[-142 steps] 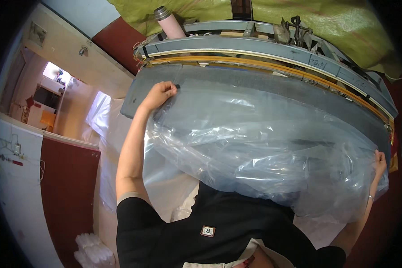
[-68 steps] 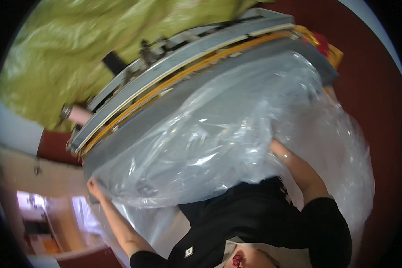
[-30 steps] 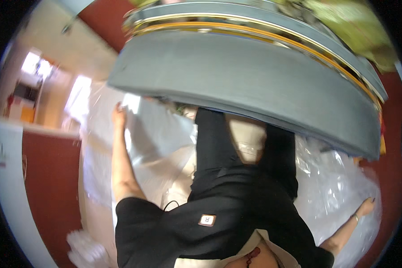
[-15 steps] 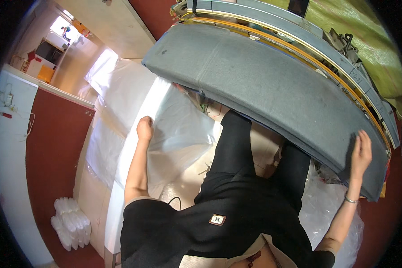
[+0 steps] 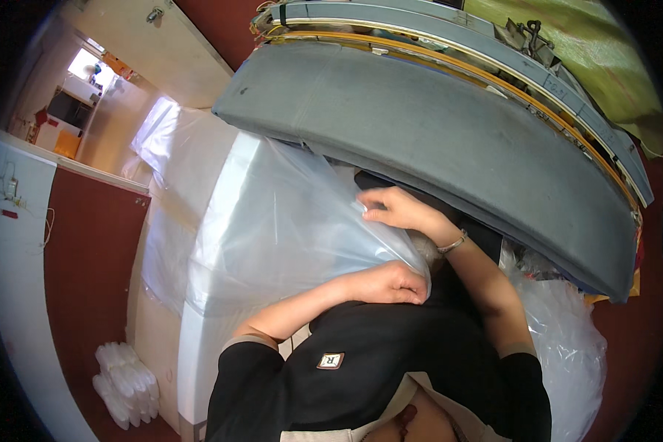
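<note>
A large sheet of clear plastic film (image 5: pixel 287 206) stretches from a white, narrow table (image 5: pixel 206 291) on my left across to my lap. My left hand (image 5: pixel 394 283) is closed in a fist on the film's near edge, close against my black shirt. Farther out, my right hand (image 5: pixel 401 208), with a bracelet on its wrist, reaches leftward over the film's right edge. Its fingers and thumb are pinched on the film there, slightly blurred. The long grey padded board (image 5: pixel 420 125) lies just beyond both hands, touched by neither.
Behind the padded board runs a curved metal machine frame (image 5: pixel 449 29) with an orange rail. Crumpled clear plastic (image 5: pixel 560 353) lies at my right. Bundled white plastic packets (image 5: pixel 125 383) sit on the floor at left. A doorway opens at far left, beside a pale door (image 5: pixel 155 55).
My right hand has left the padded board and swung left to the film. My left hand has come from the white table to my lap, pulling the film rightward over my legs.
</note>
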`<state>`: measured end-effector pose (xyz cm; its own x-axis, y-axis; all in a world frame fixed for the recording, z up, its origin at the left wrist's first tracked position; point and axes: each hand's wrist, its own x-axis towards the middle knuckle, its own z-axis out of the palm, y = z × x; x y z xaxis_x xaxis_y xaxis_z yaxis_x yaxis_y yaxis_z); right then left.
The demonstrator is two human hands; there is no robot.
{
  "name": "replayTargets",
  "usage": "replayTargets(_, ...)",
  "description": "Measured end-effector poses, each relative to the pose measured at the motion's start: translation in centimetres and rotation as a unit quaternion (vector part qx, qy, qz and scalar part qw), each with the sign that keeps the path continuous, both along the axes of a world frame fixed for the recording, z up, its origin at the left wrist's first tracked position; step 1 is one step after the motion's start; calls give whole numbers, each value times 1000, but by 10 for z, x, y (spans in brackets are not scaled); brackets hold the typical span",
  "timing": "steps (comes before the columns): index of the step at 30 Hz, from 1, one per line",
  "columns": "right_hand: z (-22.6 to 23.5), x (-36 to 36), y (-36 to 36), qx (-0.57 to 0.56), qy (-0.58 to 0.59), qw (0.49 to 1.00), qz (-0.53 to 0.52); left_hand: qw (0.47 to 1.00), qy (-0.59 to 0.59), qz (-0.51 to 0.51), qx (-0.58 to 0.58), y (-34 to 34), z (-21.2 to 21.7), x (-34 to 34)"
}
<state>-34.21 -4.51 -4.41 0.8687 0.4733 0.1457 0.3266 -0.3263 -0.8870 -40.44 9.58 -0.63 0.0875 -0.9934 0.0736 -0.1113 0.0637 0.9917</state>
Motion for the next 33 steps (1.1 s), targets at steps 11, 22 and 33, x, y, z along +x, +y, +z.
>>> replayTargets(11, 70, -70, -48, 71, -179, 936, -294, 848, -338, 405, -57, 10, 65, 51)
replayTargets(22, 72, -105, -91, -29, -9, 997, -70, 802, -298, 428, -292, -36, 182, 59)
replayTargets(33, 120, -522, -414, -240, -241, 428, -838, 859, -486, -77, 144, -17, 45, 70)
